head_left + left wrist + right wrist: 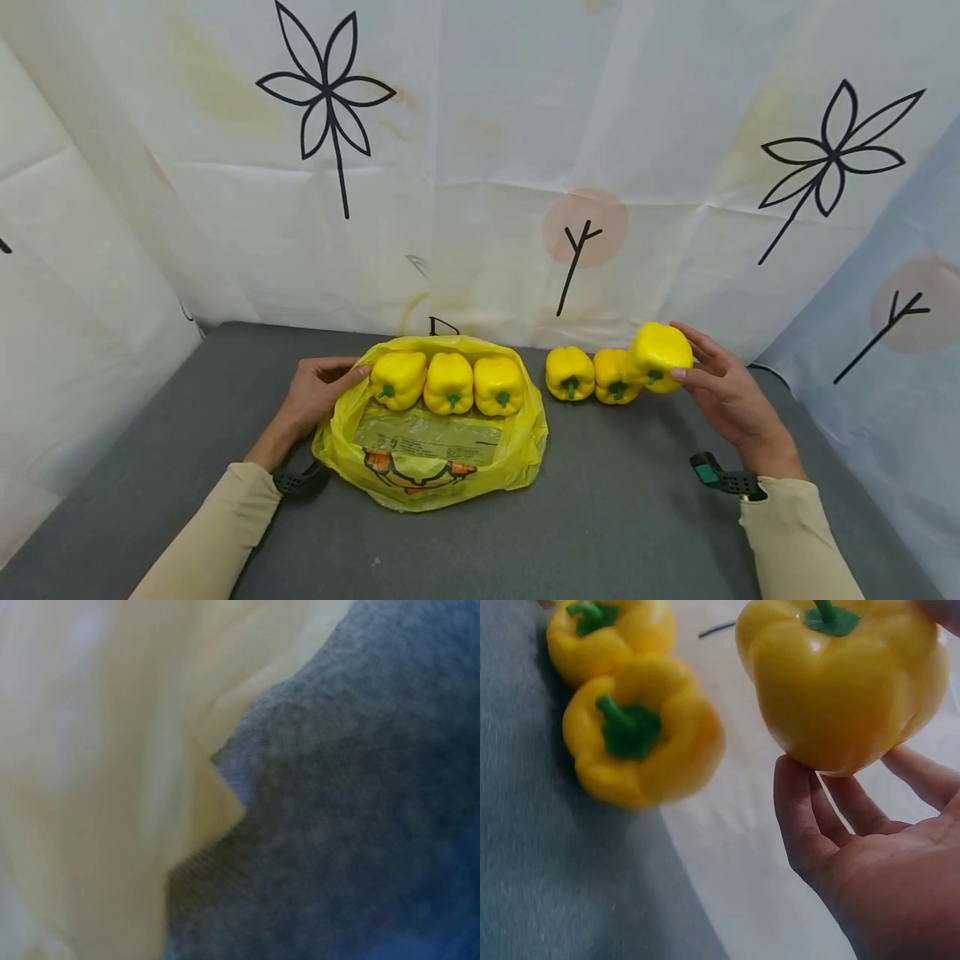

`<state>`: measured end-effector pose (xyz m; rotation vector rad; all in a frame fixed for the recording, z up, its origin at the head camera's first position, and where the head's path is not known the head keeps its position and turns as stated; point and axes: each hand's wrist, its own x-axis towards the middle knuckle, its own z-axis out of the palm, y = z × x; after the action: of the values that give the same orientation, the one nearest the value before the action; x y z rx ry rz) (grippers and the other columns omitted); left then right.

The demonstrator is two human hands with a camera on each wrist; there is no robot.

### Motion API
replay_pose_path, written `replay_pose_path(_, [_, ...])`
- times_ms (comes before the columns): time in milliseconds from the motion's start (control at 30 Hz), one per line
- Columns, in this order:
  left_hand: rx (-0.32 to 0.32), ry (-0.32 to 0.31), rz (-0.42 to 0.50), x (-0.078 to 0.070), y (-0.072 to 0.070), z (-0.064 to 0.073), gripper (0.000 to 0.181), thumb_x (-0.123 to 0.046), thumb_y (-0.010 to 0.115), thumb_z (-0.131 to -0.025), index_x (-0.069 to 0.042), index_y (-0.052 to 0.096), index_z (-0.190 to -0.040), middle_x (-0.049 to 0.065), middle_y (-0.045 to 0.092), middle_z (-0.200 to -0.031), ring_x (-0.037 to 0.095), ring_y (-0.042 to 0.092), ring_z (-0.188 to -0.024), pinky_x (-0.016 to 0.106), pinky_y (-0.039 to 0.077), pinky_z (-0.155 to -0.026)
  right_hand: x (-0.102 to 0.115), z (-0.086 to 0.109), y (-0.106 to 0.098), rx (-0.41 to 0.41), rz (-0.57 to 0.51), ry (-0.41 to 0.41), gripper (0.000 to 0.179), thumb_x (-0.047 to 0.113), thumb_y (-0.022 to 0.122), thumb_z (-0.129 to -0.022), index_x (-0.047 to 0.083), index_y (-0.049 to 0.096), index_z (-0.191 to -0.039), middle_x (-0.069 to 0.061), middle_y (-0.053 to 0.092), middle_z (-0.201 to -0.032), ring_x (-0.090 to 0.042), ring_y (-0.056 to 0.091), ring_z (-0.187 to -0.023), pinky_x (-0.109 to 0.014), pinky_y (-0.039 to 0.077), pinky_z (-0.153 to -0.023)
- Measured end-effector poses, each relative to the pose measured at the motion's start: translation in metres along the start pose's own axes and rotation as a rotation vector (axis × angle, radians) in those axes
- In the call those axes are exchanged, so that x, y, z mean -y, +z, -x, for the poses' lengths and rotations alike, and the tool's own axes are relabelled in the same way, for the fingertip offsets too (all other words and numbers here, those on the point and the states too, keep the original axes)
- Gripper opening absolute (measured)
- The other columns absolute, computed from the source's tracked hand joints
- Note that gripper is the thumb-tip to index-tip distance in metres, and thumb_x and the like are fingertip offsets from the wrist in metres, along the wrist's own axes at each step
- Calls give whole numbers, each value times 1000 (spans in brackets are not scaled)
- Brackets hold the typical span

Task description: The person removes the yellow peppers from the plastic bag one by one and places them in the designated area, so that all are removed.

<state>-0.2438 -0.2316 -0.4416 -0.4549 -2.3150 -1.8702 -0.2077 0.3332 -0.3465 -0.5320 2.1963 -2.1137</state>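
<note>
My right hand (731, 396) holds a yellow bell pepper (660, 354) between thumb and fingers, raised off the table; the right wrist view shows fingertips (795, 776) against this pepper (847, 690). Two more bell peppers, one (569, 373) left of the other (615, 379), sit just beside it on the table. A yellow plastic bag (525, 467) lies with its mouth spread wide, three bell peppers (448, 383) in a row inside along its far side. At the bag's left rim, my left hand (318, 392) pinches the plastic. The left wrist view shows only blurred bag film (97, 780).
Everything rests on a dark grey table (600, 517). A white cloth (480, 250) printed with plants hangs behind the table's far edge and at both sides. Black straps (727, 479) circle the wrists.
</note>
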Motion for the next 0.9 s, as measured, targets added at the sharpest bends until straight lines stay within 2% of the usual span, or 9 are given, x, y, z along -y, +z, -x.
replay_pose_path(200, [8, 9, 4, -2, 0, 1, 33, -15, 69, -100, 7, 69, -124, -3, 75, -108, 13, 72, -89, 30, 61, -75, -13, 2, -15, -25, -83, 6, 65, -1, 46, -106, 3, 15, -162, 2, 39, -147, -9, 51, -120, -18, 49, -96])
replay_pose_path(433, [10, 4, 16, -2, 0, 0, 34, -15, 69, -99, 8, 69, -124, -3, 75, -107, 13, 72, -90, 30, 62, -75, -32, 6, -28, -60, -135, 55, 63, 2, 45, -106, 8, 17, -162, 6, 39, -145, -8, 49, -120, -18, 48, -93])
replay_pose_path(667, [7, 3, 23, -4, 0, 0, 34, -15, 69, -99, 8, 69, -124, -4, 75, -107, 13, 72, -90, 30, 62, -75, -49, 10, -38, -74, -156, 107, 62, 4, 45, -107, 10, 16, -162, 10, 38, -142, -5, 46, -122, -17, 44, -96])
replay_pose_path(900, [3, -3, 20, -3, 1, 0, 35, -15, 70, -99, 8, 69, -124, -4, 75, -107, 13, 72, -90, 30, 61, -75, -60, 13, -43, -74, -155, 139, 69, 4, 45, -108, 3, 4, -163, 12, 38, -140, -2, 45, -122, -14, 41, -97])
